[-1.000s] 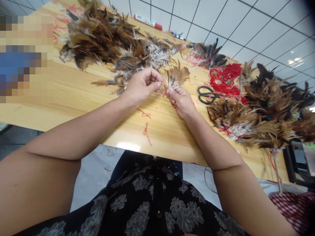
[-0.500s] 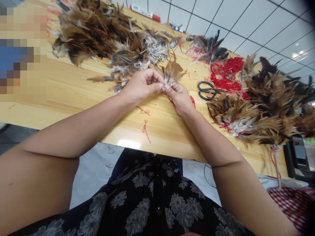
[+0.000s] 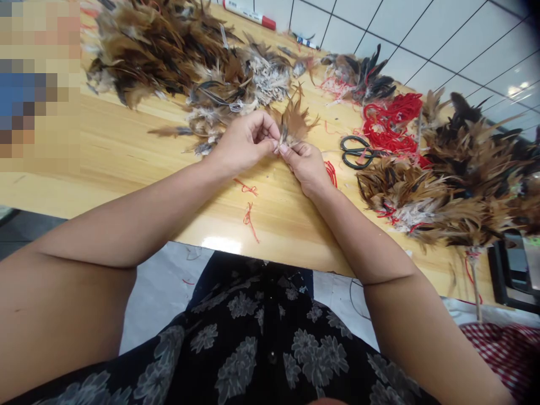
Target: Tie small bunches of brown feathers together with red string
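Both hands meet over the wooden table, pinched at the base of a small bunch of brown feathers. My left hand closes thumb and fingertips at the quill ends. My right hand grips the same base from the other side, its thumb on top. The feather tips fan out away from me. My fingers partly hide the quills. A loop of red yarn lies beside my right wrist. Two thin red thread scraps lie nearer the table's front edge.
Black-handled scissors lie to the right, beside a red yarn pile. Feather bundles crowd the right side; a large feather heap fills the far left. A red-capped marker lies near the tiled wall.
Both hands stay at the feather bunch's base with slight finger shifts. The view has moved a little; nothing else has visibly changed place.
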